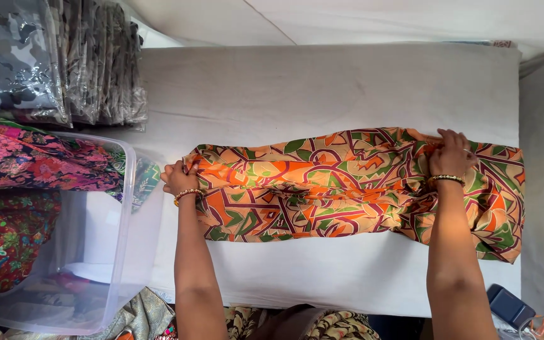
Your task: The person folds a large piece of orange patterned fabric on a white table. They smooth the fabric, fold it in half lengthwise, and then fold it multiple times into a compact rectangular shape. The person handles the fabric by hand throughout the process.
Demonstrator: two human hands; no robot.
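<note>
An orange, green and maroon patterned cloth (347, 186) lies stretched across a white padded table (322, 88), folded into a long band. My left hand (177, 177) grips its left end near the table's left edge. At the cloth's right part, my right hand (449, 154) pinches the gathered upper edge. Both wrists wear gold bangles. The cloth's right end fans out past my right hand.
A clear plastic bin (114, 252) stands at the left, with folded floral fabrics (26, 157) over and beside it. Bagged grey patterned fabrics (64, 56) are stacked at the upper left. A dark small device (510, 306) with a cable lies at the lower right.
</note>
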